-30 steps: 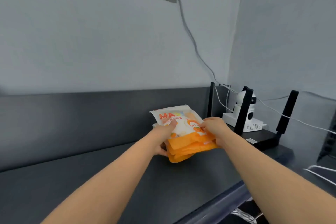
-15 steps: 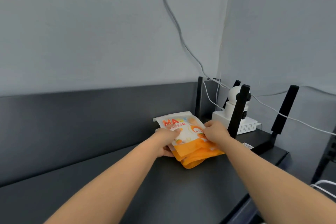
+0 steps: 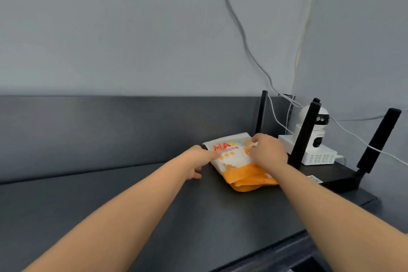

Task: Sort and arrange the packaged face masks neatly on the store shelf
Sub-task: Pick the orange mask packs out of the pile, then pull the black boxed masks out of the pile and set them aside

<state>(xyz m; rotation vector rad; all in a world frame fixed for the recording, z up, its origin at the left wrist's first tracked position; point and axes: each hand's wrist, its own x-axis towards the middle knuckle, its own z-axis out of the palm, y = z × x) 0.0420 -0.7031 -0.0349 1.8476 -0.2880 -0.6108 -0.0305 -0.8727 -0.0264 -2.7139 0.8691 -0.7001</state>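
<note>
I am seeing the dark shelf (image 3: 123, 207) lying nearest, my left hand (image 3: 196, 159) resting open-fingered against the mask packs (image 3: 235, 159), my right hand (image 3: 268, 152) pressing flat on them, router antennas (image 3: 305, 134) and a white camera (image 3: 318, 130) standing just beyond.

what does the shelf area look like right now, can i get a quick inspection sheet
surface: dark shelf, mostly bare, dark back panel behind it
job's things: stack of orange and white mask packs lying flat near the right end
clutter: white camera on a white box, black router with upright antennas
grippers: left hand touches the stack's left edge; right hand rests on top of it
cables: white cable runs down the wall to the corner; another crosses behind the antennas
surroundings: plain grey walls meeting in a corner
</note>
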